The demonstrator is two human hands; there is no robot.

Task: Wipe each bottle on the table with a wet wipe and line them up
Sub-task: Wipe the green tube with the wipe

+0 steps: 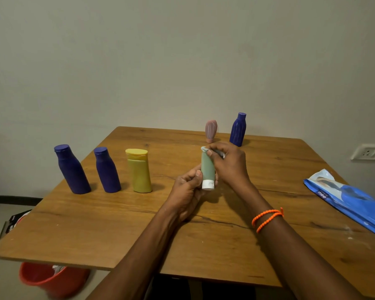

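A wooden worktop [95, 224] is filling most of the view, standing against a plain pale wall [160, 50] that is carrying a white socket plate [369, 153] at the right edge. Under the near-left corner of the worktop an orange bucket [41, 278] is sitting on the floor. A blue wet-wipe pack [351, 202] is lying flat along the right side of the worktop, well apart from the bottles. Three bottles are standing upright in a row on the left half: a large dark blue bottle [72, 169] at the far left, a smaller dark blue bottle [107, 170] just beside it, and a yellow bottle [139, 171] with a flip cap next in line. At the far edge, near the wall, a ribbed dark blue bottle [238, 129] is standing upright, with a small pink bottle [210, 131] resting cap-down close to its left. The left hand [187, 191] is curling its fingers around the lower end of a green tube [207, 169], holding it near the white cap [208, 184], which is pointing toward the person; the tube is being held just above the middle of the worktop, right of the yellow bottle. The right hand [230, 163], with an orange cord bracelet [266, 219] on its wrist, is pinching a pale wet wipe [206, 150] against the tube's far end.
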